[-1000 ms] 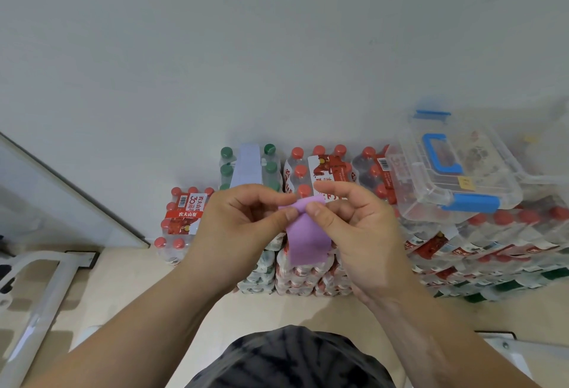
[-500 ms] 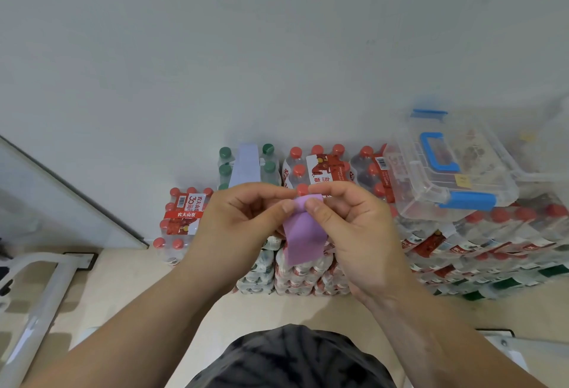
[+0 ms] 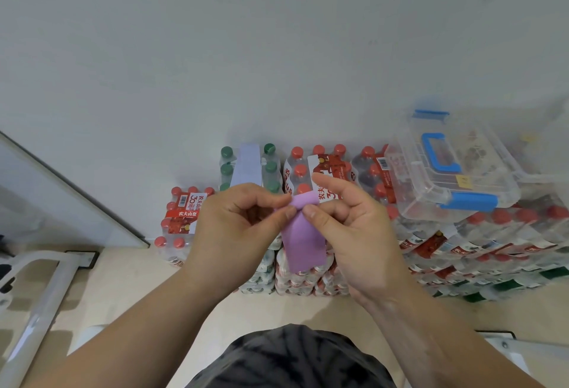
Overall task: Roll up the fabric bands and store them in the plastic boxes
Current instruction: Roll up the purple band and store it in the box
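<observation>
A purple fabric band [image 3: 303,239] hangs between my two hands at chest height, its top end curled into a small roll. My left hand [image 3: 237,230] pinches the roll's left side between thumb and forefinger. My right hand [image 3: 348,227] pinches the right side with its thumb, and its forefinger is lifted off and points up. The band's loose tail drops down in front of the bottle packs. A clear plastic box [image 3: 449,169] with a blue handle and blue latches sits on stacked bottle packs at the right, its lid on. A pale lilac band [image 3: 246,162] lies on the green-capped pack.
Shrink-wrapped packs of water bottles [image 3: 311,169] with red and green caps are stacked against the white wall, highest at the right. A white metal frame [image 3: 46,289] stands on the beige floor at the left. A glass panel [image 3: 55,196] leans at the far left.
The roll at the band's top has grown slightly and the hanging tail is a little shorter. My right forefinger has lifted off the roll.
</observation>
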{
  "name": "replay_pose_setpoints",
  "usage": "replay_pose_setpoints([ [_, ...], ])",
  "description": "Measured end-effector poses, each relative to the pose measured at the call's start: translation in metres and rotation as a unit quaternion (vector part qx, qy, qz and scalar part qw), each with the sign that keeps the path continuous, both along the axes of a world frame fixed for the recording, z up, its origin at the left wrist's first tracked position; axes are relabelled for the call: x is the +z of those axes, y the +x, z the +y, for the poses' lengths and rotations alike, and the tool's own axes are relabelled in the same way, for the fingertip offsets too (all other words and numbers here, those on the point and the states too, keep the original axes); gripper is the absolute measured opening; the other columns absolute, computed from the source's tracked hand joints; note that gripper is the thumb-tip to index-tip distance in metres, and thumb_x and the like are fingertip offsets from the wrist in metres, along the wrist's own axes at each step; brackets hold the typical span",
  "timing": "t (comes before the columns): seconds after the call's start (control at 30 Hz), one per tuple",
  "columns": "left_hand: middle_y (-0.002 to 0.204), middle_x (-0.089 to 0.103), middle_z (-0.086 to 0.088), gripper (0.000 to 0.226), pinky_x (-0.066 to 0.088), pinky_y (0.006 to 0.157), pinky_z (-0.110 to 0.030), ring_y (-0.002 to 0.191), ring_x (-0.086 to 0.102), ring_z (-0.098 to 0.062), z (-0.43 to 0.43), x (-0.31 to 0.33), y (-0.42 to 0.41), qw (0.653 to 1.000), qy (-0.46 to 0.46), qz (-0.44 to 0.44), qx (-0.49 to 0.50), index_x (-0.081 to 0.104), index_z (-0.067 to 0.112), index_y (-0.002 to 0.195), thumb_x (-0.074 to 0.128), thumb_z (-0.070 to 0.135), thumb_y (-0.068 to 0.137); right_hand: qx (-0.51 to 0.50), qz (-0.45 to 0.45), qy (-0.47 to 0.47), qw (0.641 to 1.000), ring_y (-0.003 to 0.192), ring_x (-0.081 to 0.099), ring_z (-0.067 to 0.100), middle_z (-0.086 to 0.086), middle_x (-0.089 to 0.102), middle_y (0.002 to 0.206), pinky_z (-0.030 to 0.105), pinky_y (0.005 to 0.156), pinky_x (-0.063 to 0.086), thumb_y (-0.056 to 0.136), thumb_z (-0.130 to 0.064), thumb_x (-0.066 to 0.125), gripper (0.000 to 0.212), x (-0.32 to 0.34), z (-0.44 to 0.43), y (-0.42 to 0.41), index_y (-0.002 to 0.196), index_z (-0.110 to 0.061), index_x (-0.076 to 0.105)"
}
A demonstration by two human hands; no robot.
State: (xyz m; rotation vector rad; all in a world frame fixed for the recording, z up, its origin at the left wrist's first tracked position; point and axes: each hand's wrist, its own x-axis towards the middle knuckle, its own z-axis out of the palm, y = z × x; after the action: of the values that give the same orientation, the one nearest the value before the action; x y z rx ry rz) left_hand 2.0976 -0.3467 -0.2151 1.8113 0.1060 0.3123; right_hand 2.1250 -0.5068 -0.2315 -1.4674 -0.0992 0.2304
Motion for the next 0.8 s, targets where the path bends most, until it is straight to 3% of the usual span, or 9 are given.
replay_pose_setpoints([
  [0.07,0.075,0.072,0.0,0.021,0.051,0.061,-0.019,0.065,0.063,-0.012,0.0005,-0.0015,0.0009,1.0,-0.011,-0.006,-0.01,0.077,0.021,0.077,0.081,0.001,0.076,-0.011,0.009,0.01,1.0,0.093,0.074,0.02,0.004,0.079,0.087,0.041,0.09,0.056,0.087,-0.02,0.07,0.034,-0.0009,-0.0002,-0.001,0.121,-0.022,0.068],
  [0.17,0.078,0.071,-0.006,0.02,0.054,0.066,-0.027,0.071,0.066,-0.024,0.0026,-0.0031,0.0026,0.999,-0.028,-0.015,-0.039,0.077,0.015,0.078,0.08,-0.005,0.076,-0.028,0.004,0.013,1.0,0.092,0.075,0.02,0.001,0.08,0.093,0.037,0.079,0.058,0.079,-0.031,0.07,0.035,-0.0008,-0.0021,-0.001,0.111,-0.017,0.073],
  [0.33,0.082,0.07,-0.016,0.022,0.06,0.071,-0.036,0.075,0.063,-0.037,0.0012,-0.0004,0.002,0.995,-0.083,0.016,-0.046,0.079,0.023,0.088,0.08,0.005,0.077,-0.038,-0.004,0.027,0.999,0.091,0.075,0.024,0.005,0.079,0.09,0.037,0.084,0.06,0.086,-0.016,0.069,0.021,-0.0003,-0.003,0.0012,0.107,-0.014,0.072],
  [0.47,0.081,0.07,-0.019,0.016,0.059,0.073,-0.036,0.074,0.065,-0.024,-0.0028,0.0036,0.0026,0.99,-0.126,0.038,-0.045,0.08,0.025,0.089,0.075,0.026,0.074,-0.04,-0.008,0.035,0.999,0.086,0.075,0.018,0.004,0.079,0.09,0.03,0.08,0.061,0.087,-0.015,0.069,0.018,-0.0001,-0.0035,0.0017,0.104,-0.016,0.071],
  [0.6,0.074,0.075,-0.004,0.014,0.058,0.071,-0.029,0.072,0.07,-0.018,-0.0044,0.005,0.0036,0.99,-0.126,0.044,-0.036,0.081,0.021,0.084,0.077,0.009,0.078,-0.037,-0.002,0.031,0.999,0.091,0.076,0.021,0.004,0.08,0.092,0.036,0.085,0.06,0.092,-0.005,0.066,0.021,0.0002,-0.003,0.0008,0.106,-0.02,0.07],
  [0.67,0.076,0.077,-0.006,0.022,0.06,0.069,-0.03,0.072,0.072,-0.026,-0.004,0.0032,0.0034,0.992,-0.117,0.042,-0.012,0.081,0.022,0.082,0.078,0.001,0.079,-0.033,0.006,0.027,0.999,0.093,0.076,0.022,0.003,0.08,0.091,0.039,0.086,0.059,0.092,-0.007,0.067,0.025,0.0009,-0.0021,0.0,0.112,-0.023,0.068],
  [0.73,0.078,0.077,-0.01,0.022,0.062,0.069,-0.04,0.077,0.069,-0.039,-0.003,0.0011,0.0033,0.995,-0.092,0.037,0.002,0.082,0.024,0.083,0.08,0.002,0.078,-0.029,0.014,0.023,0.999,0.092,0.075,0.017,0.0,0.08,0.09,0.036,0.081,0.058,0.09,-0.013,0.068,0.028,0.0022,-0.0019,-0.0001,0.116,-0.024,0.067],
  [0.8,0.078,0.075,-0.01,0.021,0.058,0.068,-0.041,0.075,0.065,-0.039,-0.0021,0.0003,0.0035,0.997,-0.065,0.028,-0.006,0.082,0.023,0.083,0.081,0.003,0.077,-0.028,0.017,0.022,0.999,0.09,0.074,0.013,0.0,0.08,0.092,0.034,0.077,0.055,0.087,-0.021,0.069,0.028,0.0031,-0.0022,0.0008,0.115,-0.021,0.069],
])
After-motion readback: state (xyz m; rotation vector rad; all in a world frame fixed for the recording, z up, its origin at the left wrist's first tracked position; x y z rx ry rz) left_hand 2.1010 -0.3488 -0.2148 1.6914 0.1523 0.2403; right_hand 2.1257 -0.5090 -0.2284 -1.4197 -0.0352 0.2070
